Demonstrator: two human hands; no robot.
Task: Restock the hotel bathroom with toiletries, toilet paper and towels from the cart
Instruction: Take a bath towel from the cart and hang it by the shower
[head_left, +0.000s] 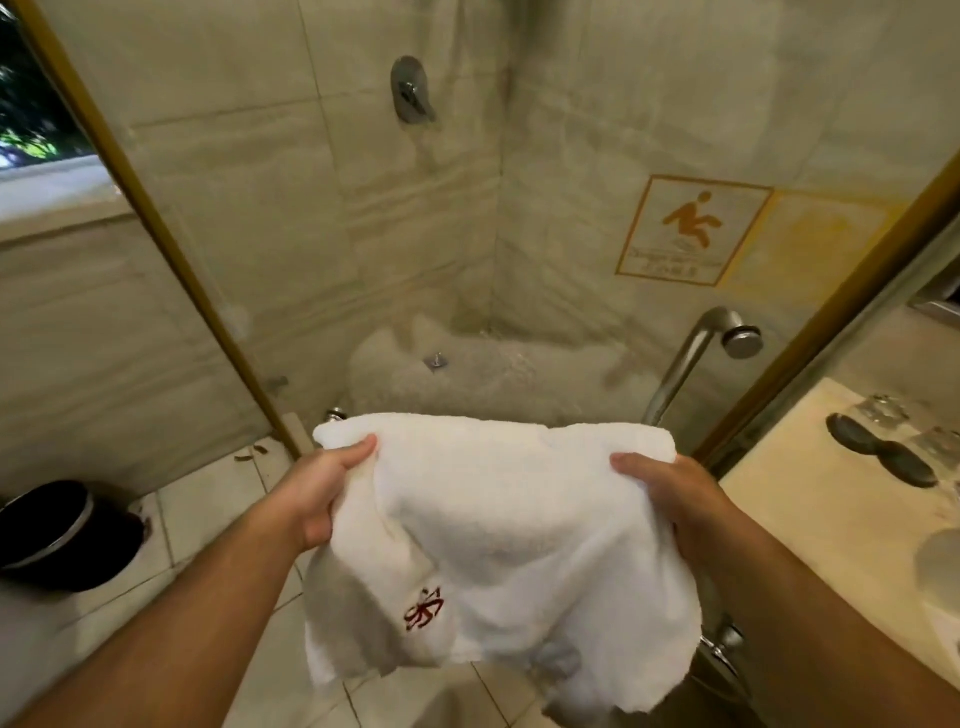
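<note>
While both hands pinch the top corners of the white towel (498, 530) — left hand (322, 493), right hand (675, 499), thumbs on top, fingers curled behind — it hangs in mid-air in front of the glass shower door (218, 291), not yet placed. It's thick terry, loosely folded, with a red embroidered logo (423, 608) low on the left. Towel step is mid-way; the vanity counter (810, 499) shows glasses, possibly coasters, and toiletries or toilet paper can't be judged from here.

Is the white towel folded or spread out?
Spread out, at least partly: left hand and right hand hold the white towel by its top edge, well apart; it hangs loose and rumpled, red monogram showing.
</note>
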